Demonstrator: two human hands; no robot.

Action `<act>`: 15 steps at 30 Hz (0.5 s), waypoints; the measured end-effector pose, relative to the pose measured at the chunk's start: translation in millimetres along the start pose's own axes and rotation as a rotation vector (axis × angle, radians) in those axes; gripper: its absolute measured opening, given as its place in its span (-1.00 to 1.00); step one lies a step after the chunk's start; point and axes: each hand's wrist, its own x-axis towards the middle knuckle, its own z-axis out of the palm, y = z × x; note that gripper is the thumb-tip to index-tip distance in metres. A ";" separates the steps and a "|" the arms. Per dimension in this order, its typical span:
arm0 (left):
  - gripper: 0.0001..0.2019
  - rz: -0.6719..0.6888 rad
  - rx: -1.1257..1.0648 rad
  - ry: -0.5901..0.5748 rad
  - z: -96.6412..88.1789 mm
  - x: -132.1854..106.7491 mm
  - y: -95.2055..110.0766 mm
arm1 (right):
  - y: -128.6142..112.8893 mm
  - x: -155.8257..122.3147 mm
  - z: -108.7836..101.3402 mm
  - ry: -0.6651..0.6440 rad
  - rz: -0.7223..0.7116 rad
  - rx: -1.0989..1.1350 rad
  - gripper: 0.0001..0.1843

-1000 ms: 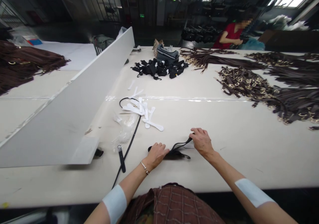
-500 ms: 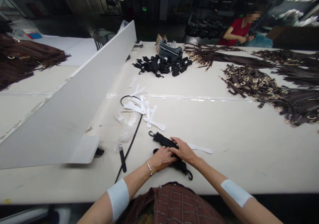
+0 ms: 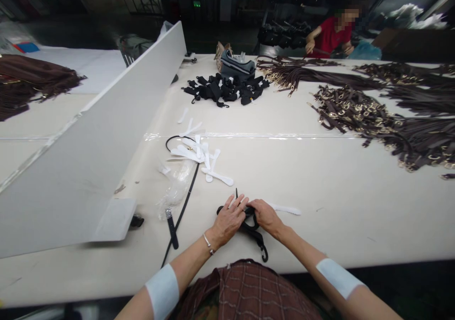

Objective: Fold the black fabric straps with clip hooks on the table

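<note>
A black webbing strap (image 3: 253,233) lies on the table in front of me, bent into a loop. One dark plastic hook (image 3: 264,253) is at its near end. My left hand (image 3: 229,219) rests on the strap with its fingers stretched out and slightly apart. Curled fingers of my right hand (image 3: 266,217) grip the looped part at its right side. Both hands hide much of the strap. A thin dark tip (image 3: 236,193) sticks up beyond my left fingers; I cannot make out what it belongs to. Just past my right hand lies a white strip (image 3: 287,210).
White strips (image 3: 204,154), a clear plastic bag (image 3: 176,187) and a black cord (image 3: 190,192) lie left of centre. Black straps (image 3: 227,90) are piled farther back, brown straps (image 3: 355,111) to the right. A white panel (image 3: 106,135) stands at left. A person in red works across the table.
The strap has gone from lying stretched out to a bent loop. My right hand has curled around it, and my left fingers have straightened over it. The view has shifted slightly.
</note>
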 end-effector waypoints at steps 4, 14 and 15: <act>-0.86 -0.179 -0.113 -0.216 2.0 7.8 -2.7 | -8.9 -10.2 5.5 0.008 0.077 0.056 -0.58; -0.83 -0.244 -0.167 -0.164 -0.9 -5.0 -9.7 | -26.7 -28.2 37.1 0.415 -0.023 0.022 -0.17; -0.89 -0.188 -0.159 -0.119 0.3 -10.3 -8.6 | -24.4 -28.0 38.4 0.421 -0.084 0.030 -0.23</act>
